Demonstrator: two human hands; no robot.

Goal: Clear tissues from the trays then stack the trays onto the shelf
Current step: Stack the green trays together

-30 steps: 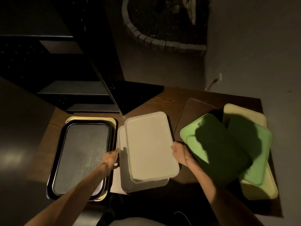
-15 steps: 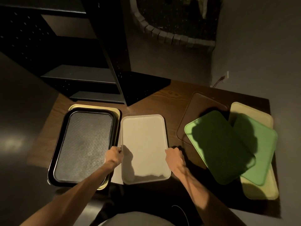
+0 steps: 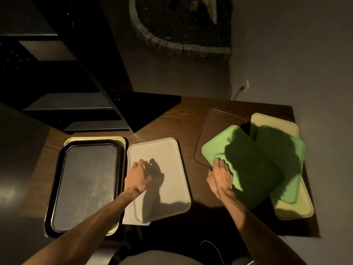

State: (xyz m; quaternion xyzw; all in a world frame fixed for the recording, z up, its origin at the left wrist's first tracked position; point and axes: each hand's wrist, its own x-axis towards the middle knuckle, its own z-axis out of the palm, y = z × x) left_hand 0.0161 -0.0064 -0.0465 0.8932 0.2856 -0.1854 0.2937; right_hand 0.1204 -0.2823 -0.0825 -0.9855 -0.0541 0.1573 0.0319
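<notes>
Wood table (image 3: 168, 119) carries all trays; dark shelf (image 3: 72, 102) sits back-left w/ open levels, no trays on it yet.

Right pile is the biggest risk: green tray (image 3: 246, 169) lies skewed over brown tray (image 3: 215, 129), a 2nd green tray (image 3: 284, 161) and a yellow tray (image 3: 292, 209). Lifting one by a corner could drag or tip the others off the table edge.

Black tray (image 3: 86, 186) rests on another yellow tray (image 3: 122, 142), far left, near the table edge.

White tray (image 3: 160, 173) in the middle; a white sheet, prob tissue (image 3: 129, 217), pokes out under its near-left corner and could get stacked along w/ it.

Right hand (image 3: 221, 178) fingers curl on the green tray's near-left edge, grip not clearly closed. Left hand (image 3: 138, 176) loosely open above the white tray, holds nothing.
</notes>
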